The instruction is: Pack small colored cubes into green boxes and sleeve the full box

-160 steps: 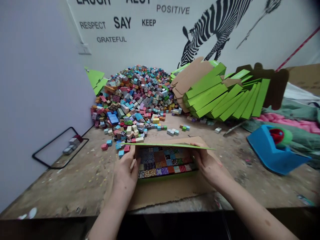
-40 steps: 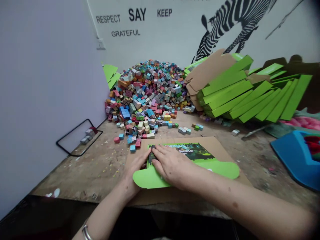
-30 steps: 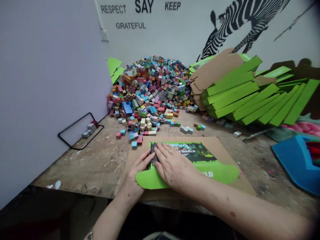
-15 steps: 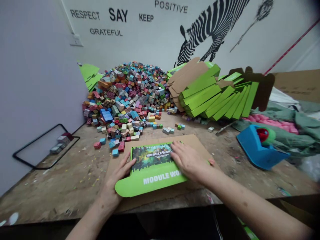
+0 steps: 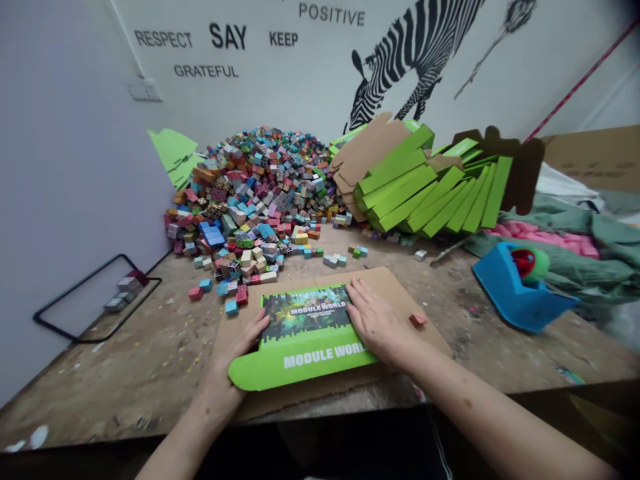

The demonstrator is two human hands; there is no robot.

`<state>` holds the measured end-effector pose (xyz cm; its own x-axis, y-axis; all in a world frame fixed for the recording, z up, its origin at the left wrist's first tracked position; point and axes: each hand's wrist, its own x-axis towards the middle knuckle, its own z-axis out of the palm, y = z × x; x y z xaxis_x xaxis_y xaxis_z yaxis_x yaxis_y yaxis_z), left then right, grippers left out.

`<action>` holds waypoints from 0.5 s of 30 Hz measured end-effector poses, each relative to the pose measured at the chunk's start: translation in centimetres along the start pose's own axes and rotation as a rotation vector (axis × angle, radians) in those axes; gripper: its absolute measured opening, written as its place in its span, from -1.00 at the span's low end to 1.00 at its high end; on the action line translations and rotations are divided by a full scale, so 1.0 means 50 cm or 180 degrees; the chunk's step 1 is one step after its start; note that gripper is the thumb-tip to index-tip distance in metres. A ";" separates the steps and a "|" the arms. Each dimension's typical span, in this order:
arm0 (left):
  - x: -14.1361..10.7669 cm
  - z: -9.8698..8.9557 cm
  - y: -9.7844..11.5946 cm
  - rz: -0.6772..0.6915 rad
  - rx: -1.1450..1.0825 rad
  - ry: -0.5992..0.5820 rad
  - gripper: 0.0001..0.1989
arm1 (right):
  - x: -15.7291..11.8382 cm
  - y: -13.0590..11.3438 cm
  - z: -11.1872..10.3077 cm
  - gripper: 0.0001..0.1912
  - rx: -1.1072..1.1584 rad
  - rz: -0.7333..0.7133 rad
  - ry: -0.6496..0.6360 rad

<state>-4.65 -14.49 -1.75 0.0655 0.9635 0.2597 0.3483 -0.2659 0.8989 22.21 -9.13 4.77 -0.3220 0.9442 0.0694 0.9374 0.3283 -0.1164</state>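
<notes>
A green box (image 5: 305, 337) printed "MODULE WORLD" lies in front of me, its long green front flap sticking out toward me. It rests on a flat sheet of brown cardboard (image 5: 385, 283). My left hand (image 5: 240, 357) is against the box's left side, its visible fingers stretched along the edge; its thumb is hard to make out. My right hand (image 5: 375, 323) lies over the right end, fingers extended and flat. A small reddish block (image 5: 418, 320) sits on the cardboard just right of my right hand. The inside of the box is mostly hidden.
A large heap of small coloured blocks (image 5: 265, 180) rises at the back. Green folded boxes (image 5: 425, 190) lean at the back right. A blue tape dispenser (image 5: 520, 293) stands right, near pink pieces (image 5: 545, 240) on green cloth. A black wire frame (image 5: 97, 297) lies left.
My right hand has slid slightly off the printed lid toward the right end, uncovering more lettering. The reddish block beside it now shows more fully. The view has shifted a little.
</notes>
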 end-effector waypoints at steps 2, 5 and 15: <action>0.000 0.001 -0.003 -0.0016 0.0033 -0.0047 -0.53 | 0.005 -0.022 -0.007 -0.46 -0.0054 -0.0076 -0.0054; 0.001 0.002 -0.015 0.0020 0.0151 -0.0122 -0.51 | 0.021 -0.094 -0.030 -0.45 0.0153 -0.0528 0.0053; -0.050 -0.003 0.018 -0.0152 0.0956 0.0219 -0.44 | 0.058 -0.256 0.037 -0.46 0.0446 -0.1524 0.0189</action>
<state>-4.67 -17.14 -1.55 -0.0174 0.9676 0.2521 0.6108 -0.1893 0.7688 9.06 -10.54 4.61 -0.6998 0.6847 0.2034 0.6580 0.7288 -0.1894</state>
